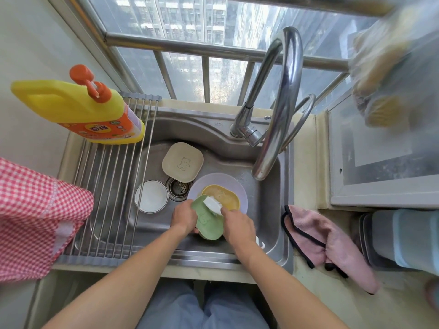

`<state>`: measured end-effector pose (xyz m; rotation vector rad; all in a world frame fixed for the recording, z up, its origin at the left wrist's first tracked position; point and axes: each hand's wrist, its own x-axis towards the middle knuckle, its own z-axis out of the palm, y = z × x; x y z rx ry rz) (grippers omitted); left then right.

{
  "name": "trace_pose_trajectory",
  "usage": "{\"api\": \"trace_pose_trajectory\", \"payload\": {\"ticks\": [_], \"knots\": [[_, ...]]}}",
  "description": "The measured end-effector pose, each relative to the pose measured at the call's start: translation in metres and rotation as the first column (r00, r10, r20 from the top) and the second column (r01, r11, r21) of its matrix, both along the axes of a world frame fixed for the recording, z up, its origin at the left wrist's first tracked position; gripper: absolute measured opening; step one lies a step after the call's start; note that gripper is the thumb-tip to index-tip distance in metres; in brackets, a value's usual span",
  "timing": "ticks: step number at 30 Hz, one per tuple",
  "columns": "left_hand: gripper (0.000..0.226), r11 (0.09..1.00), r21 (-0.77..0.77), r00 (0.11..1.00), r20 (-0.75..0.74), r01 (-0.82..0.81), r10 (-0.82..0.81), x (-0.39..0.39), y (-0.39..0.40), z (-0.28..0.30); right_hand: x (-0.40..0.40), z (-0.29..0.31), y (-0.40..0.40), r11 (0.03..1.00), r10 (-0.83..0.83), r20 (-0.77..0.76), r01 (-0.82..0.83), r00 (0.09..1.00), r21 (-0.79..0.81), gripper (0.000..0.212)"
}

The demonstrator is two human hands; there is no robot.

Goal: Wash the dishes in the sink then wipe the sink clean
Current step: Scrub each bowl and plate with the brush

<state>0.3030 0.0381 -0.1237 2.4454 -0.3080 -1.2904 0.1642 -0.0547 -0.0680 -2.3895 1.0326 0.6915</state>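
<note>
You're early on: left hand [184, 216] grips the green dish [209, 223] over the sink [268, 224], right hand [237, 225] fingers wrapped round the scrub brush [213, 203]. Four more dishes and the wipe-down look undone.

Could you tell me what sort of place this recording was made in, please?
Most likely a home kitchen, at a window high above a city. A steel sink with a tall faucet holds coloured plates, a dish soap bottle stands on a drying rack, and tower blocks show outside.
</note>
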Motion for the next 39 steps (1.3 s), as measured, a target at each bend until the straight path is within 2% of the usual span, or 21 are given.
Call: {"api": "trace_pose_trajectory", "payload": {"ticks": [4,7,9,12,16,20,22,26,31,35,37,39], "knots": [[0.032,0.999,-0.040,0.999,0.044,0.009,-0.008,0.000,0.000,-0.006,-0.016,0.009,0.015,0.996,0.077,-0.106,-0.080,0.991,-0.032,0.033],[0.034,0.985,-0.059,0.969,0.200,0.161,-0.146,-0.005,-0.003,-0.005,-0.009,0.010,0.012,0.998,0.057,-0.137,-0.059,0.989,-0.009,0.033],[0.041,0.968,-0.057,0.927,0.304,0.246,-0.218,-0.006,-0.003,-0.004,0.001,0.006,-0.003,1.000,0.008,-0.120,-0.008,0.993,0.002,0.035],[0.047,0.959,-0.111,0.901,0.384,0.262,-0.202,0.001,0.001,-0.007,0.005,0.005,-0.021,0.999,-0.037,-0.073,0.035,0.997,-0.024,0.038],[0.055,0.942,-0.121,0.881,0.407,0.312,-0.239,0.000,0.008,-0.005,-0.008,0.008,0.000,0.999,0.045,-0.041,-0.045,0.998,0.006,0.036],[0.057,0.944,-0.158,0.874,0.446,0.291,-0.194,-0.005,0.015,-0.005,-0.021,0.001,0.005,0.996,-0.013,0.000,0.013,1.000,0.092,0.018],[0.062,0.952,-0.159,0.882,0.438,0.264,-0.171,-0.003,0.017,-0.010,-0.026,-0.001,-0.008,0.996,-0.034,0.002,0.034,0.999,0.084,0.013],[0.061,0.948,-0.162,0.887,0.423,0.272,-0.182,-0.011,0.011,-0.011,-0.030,0.000,-0.016,1.000,-0.027,-0.002,0.027,1.000,0.013,0.018],[0.058,0.982,-0.155,0.933,0.356,0.109,-0.047,-0.005,0.009,-0.018,-0.021,0.004,0.000,0.992,0.027,0.011,-0.029,1.000,0.124,0.013],[0.020,0.994,0.024,0.983,0.146,0.111,-0.113,0.005,0.006,-0.019,-0.020,-0.005,-0.009,0.993,-0.115,-0.004,0.115,0.993,0.035,0.016],[0.018,0.991,0.065,0.993,0.000,0.114,-0.115,0.004,0.002,-0.012,-0.017,-0.011,-0.007,0.976,-0.219,0.031,0.219,0.975,0.006,0.020],[0.022,0.981,0.103,0.984,-0.082,0.164,-0.156,0.004,0.000,-0.016,-0.012,-0.015,0.000,0.963,-0.268,0.095,0.266,0.959,0.031,0.018]]}}
